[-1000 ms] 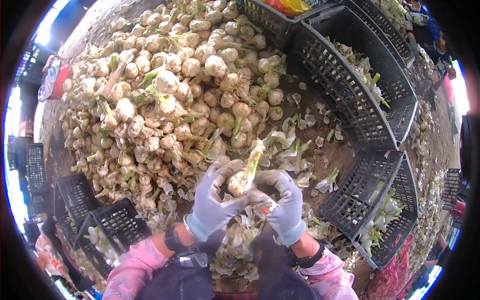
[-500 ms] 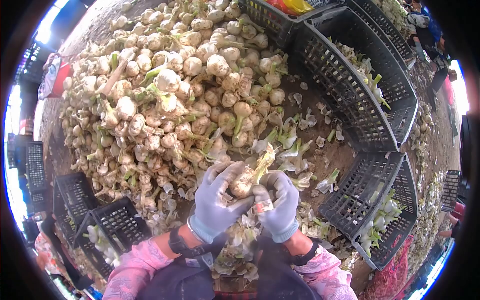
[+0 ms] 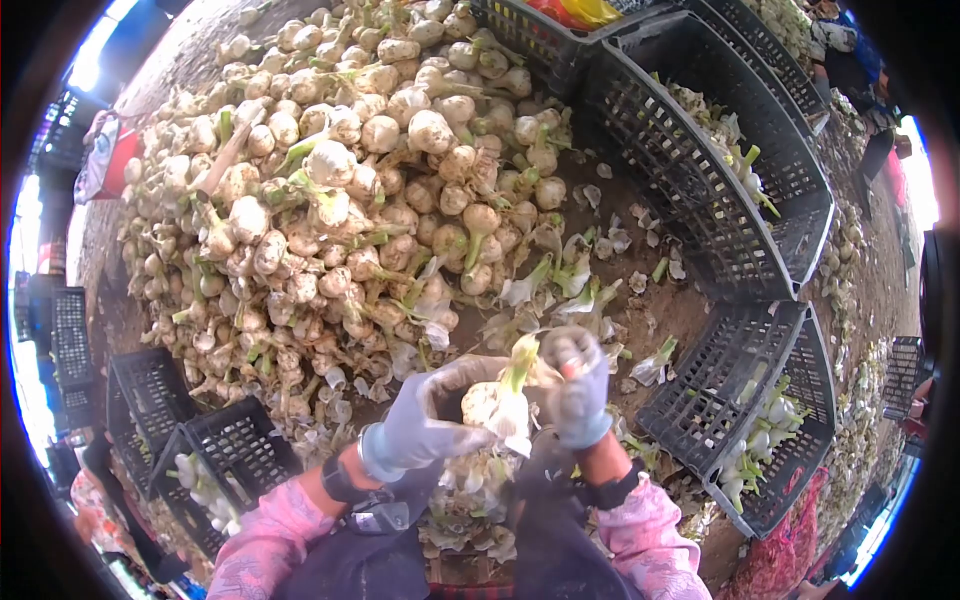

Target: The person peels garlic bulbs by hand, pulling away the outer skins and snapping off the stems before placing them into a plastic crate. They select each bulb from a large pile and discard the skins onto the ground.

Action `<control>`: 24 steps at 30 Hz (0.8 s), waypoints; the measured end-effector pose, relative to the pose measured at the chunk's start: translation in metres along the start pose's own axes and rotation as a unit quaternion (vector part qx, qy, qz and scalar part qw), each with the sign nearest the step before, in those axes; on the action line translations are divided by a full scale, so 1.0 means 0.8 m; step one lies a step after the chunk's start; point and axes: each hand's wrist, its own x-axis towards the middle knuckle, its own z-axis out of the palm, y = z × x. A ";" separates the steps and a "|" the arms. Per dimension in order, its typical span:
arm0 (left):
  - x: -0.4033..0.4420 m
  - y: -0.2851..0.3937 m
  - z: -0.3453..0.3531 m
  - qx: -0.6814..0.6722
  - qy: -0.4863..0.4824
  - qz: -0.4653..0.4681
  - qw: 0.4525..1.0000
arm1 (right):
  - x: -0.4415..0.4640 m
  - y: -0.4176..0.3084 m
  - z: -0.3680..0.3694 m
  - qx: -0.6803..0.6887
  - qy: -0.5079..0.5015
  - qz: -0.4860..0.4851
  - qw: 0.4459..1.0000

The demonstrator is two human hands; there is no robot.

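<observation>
A garlic bulb (image 3: 484,402) with a short yellow-green stem sits in the gloved fingers of my left hand (image 3: 425,415), which is closed around its left side. White, bare skin shows on it, and a loose flap hangs at its lower right. Just right of the bulb, my right hand (image 3: 578,385) is curled and blurred by motion. A tan strip of garlic skin (image 3: 544,373) stretches between its fingers and the stem. Something reddish shows at a finger of that glove. Peeled garlic skins (image 3: 478,500) lie below, between my legs.
A large heap of garlic (image 3: 330,210) covers the ground ahead and left. Black crates stand on the right, one large (image 3: 690,160) and one nearer (image 3: 710,390), with trimmed garlic inside. More black crates (image 3: 240,445) are at lower left. Scattered skins (image 3: 655,365) litter the soil.
My right hand has moved up and right, away from the bulb, pulling skin. The bulb's brown outer layer has opened to white. My left hand has shifted slightly left and down.
</observation>
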 end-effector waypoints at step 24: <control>0.006 -0.023 0.009 0.035 0.126 0.054 0.990 | -0.058 -0.060 0.056 -0.278 -0.028 -0.107 0.954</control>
